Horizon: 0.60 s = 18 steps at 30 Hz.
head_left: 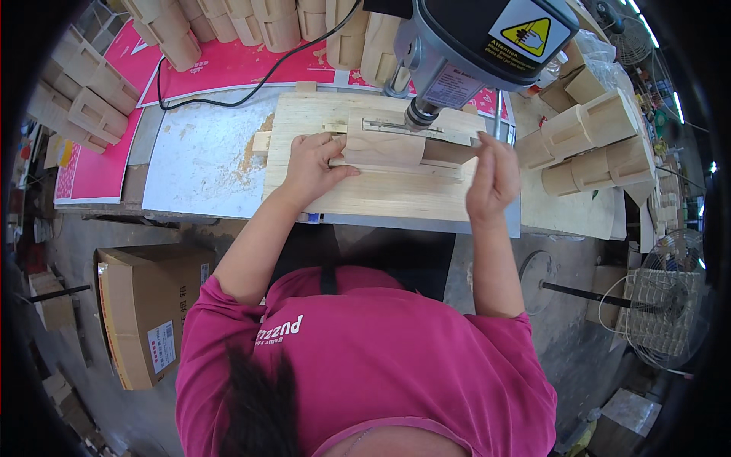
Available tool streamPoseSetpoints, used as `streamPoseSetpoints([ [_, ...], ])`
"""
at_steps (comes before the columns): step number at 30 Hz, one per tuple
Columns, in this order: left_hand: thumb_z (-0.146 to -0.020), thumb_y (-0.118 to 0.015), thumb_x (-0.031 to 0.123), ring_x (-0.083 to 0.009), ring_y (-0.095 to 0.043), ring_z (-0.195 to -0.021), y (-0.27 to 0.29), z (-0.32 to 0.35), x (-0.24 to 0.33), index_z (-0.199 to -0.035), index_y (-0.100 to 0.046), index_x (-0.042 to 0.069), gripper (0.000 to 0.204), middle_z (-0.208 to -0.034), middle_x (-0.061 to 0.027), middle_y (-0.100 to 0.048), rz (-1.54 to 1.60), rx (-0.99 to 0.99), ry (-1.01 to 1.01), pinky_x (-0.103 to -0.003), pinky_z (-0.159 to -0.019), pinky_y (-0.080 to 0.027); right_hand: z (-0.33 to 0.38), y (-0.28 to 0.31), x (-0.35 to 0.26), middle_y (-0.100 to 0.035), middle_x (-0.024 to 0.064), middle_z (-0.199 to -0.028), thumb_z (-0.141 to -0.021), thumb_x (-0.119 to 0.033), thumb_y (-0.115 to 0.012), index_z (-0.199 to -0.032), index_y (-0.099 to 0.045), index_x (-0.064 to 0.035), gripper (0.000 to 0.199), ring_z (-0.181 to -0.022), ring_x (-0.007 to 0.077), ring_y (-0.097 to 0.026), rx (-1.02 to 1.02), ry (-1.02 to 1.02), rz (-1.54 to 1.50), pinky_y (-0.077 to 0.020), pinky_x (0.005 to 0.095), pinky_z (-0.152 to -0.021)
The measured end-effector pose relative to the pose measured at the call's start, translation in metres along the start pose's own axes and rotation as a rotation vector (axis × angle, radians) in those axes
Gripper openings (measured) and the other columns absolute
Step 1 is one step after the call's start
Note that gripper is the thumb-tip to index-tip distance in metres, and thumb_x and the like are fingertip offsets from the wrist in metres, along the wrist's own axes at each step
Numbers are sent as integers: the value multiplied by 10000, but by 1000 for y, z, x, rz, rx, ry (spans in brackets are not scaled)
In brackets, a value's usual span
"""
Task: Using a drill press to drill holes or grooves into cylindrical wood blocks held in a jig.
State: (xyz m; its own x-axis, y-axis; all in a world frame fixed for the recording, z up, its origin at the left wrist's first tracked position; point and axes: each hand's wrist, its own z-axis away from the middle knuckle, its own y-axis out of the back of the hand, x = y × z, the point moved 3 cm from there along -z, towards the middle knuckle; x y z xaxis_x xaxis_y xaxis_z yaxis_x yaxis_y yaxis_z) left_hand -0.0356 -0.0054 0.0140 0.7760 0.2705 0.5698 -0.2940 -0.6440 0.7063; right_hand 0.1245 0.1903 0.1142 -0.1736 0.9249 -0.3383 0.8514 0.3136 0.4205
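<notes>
A pale wooden block (384, 148) with a rounded front lies on a light wooden board (365, 195), below the drill press chuck (420, 114). My left hand (311, 169) closes around the block's left end, thumb in front and fingers behind. A metal strip (396, 127) runs along the block's back edge. To the right of the block shows a brown, shaded surface (449, 152). At its right end my right hand (493, 179) is raised with fingertips pinched together; what lies between them is too small to make out.
The drill press head (472, 53) overhangs the board. Stacks of wooden blocks stand behind (259, 27), at left (99, 114) and at right (586, 141). A black cable (251, 95) crosses the table. A cardboard box (145, 320) and fan (662, 301) are below.
</notes>
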Motion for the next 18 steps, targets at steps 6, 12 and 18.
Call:
streamPoseSetpoints([
  [6, -588, -758, 338, -160, -537, -765, 0, 6, 3, -974, -627, 132, 456, -732, 22, -548, -103, 21, -8, -338, -732, -289, -129, 26, -18, -476, 29, -570, -868, -146, -503, -744, -557, 23, 217, -525, 91, -422, 84, -96, -4, -336, 238, -490],
  [12, -596, -759, 315, -131, -532, -752, -26, -13, 27, -989, -641, 159, 439, -726, 33, -554, -39, 29, -4, -321, -752, -283, -183, 6, 20, -592, 68, -667, -823, -189, -520, -822, -621, 10, 224, -575, 131, -515, -79, -321, -101, -405, 266, -519],
  [18, -605, -756, 317, -124, -536, -774, -27, -15, 24, -1003, -639, 152, 446, -746, 33, -567, -52, -28, -1, -319, -756, -280, -133, 43, -21, -448, 39, -545, -870, -111, -528, -700, -536, 21, 214, -512, 85, -411, -51, -201, 116, -325, 228, -474],
])
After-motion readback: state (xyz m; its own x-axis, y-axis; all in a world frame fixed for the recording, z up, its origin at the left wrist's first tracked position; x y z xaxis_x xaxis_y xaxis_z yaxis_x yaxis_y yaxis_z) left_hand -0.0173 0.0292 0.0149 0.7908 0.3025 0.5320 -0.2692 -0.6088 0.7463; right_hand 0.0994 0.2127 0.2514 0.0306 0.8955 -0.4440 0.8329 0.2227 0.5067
